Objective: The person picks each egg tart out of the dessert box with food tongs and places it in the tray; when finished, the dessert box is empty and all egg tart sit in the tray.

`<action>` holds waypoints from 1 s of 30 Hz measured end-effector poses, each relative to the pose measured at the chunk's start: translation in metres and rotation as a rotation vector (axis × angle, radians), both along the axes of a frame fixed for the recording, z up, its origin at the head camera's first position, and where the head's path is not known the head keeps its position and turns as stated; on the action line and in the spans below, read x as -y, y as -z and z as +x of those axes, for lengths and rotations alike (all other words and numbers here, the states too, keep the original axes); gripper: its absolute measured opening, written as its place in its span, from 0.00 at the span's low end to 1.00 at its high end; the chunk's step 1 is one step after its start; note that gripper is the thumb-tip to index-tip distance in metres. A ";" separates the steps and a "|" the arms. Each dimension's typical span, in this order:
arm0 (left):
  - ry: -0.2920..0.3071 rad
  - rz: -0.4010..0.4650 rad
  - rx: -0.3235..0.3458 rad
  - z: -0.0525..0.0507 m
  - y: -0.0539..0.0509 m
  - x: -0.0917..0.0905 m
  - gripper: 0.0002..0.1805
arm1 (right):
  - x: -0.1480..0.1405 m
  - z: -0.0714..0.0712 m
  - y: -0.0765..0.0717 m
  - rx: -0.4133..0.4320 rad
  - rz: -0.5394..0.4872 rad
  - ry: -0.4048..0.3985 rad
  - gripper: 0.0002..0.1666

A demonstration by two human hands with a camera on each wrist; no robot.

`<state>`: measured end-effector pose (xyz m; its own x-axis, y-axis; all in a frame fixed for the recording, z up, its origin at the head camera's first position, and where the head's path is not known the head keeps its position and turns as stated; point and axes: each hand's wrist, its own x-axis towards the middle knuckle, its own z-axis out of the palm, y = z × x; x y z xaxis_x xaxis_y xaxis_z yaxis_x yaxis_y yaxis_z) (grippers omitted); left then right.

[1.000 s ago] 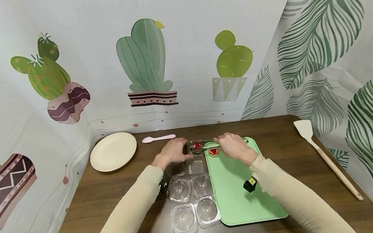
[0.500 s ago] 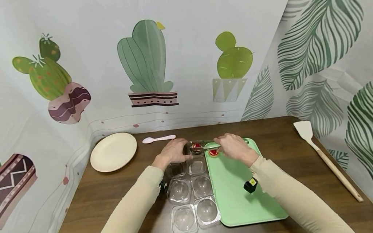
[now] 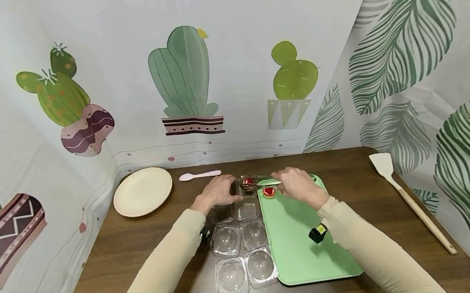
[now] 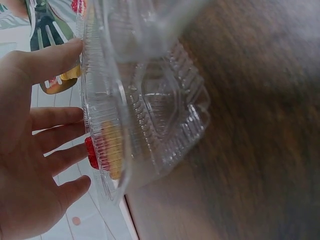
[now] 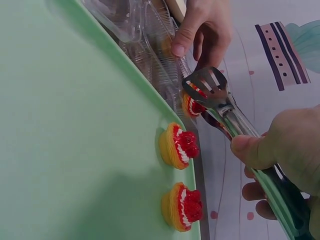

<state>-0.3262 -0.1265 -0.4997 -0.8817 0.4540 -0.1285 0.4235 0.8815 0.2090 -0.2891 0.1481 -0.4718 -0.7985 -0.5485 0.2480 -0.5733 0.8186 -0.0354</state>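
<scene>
My right hand [image 3: 298,185] grips metal tongs [image 5: 217,95] with green handles. Their slotted heads stand apart beside a small tart [image 5: 191,101], yellow with red topping, in a clear plastic container [image 3: 242,182] at the back. Whether the heads touch the tart, I cannot tell. My left hand [image 3: 218,190] reaches in from the left, its fairly straight fingertips against the clear wall of a container [image 4: 170,95]. Through that plastic another tart [image 4: 111,150] shows in the left wrist view. On the green tray's far edge sit two more tarts, one [image 5: 177,145] nearer the containers, the other [image 5: 182,207] beyond it.
Several clear containers with domed lids [image 3: 230,274] stand in rows left of the green tray [image 3: 309,251]. A cream plate [image 3: 143,191] and a pink spoon [image 3: 200,174] lie at the back left. A spatula [image 3: 413,201] lies along the right side.
The tongs' heads have spread slightly apart at the back container, and my right hand has shifted a little to the right. My left hand has stayed in place.
</scene>
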 end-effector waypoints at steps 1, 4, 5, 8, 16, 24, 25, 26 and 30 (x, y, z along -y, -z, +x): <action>0.000 0.001 0.002 0.000 0.000 0.000 0.44 | -0.001 0.000 0.000 -0.001 -0.004 0.005 0.24; 0.000 0.006 0.005 0.000 0.000 -0.001 0.44 | -0.003 0.002 -0.004 -0.003 -0.019 0.014 0.24; 0.000 0.008 0.006 0.000 0.000 -0.001 0.44 | -0.003 0.003 -0.005 0.000 -0.025 0.016 0.24; 0.003 0.009 0.003 0.000 -0.001 -0.001 0.43 | -0.006 0.005 -0.007 0.008 -0.035 0.023 0.24; 0.013 0.003 -0.019 0.001 -0.001 -0.001 0.43 | -0.014 0.009 -0.014 0.030 -0.050 0.038 0.26; 0.028 0.012 -0.029 0.002 0.000 0.000 0.43 | -0.029 0.015 -0.017 0.033 -0.053 0.063 0.27; 0.028 0.012 -0.030 0.002 0.000 0.001 0.43 | -0.031 0.016 -0.017 0.028 -0.054 0.064 0.27; 0.028 0.010 -0.028 0.001 0.000 0.001 0.43 | -0.033 0.017 -0.018 0.021 -0.058 0.066 0.27; 0.027 0.009 -0.028 0.001 0.001 0.001 0.43 | -0.041 0.022 -0.020 -0.004 -0.084 0.075 0.26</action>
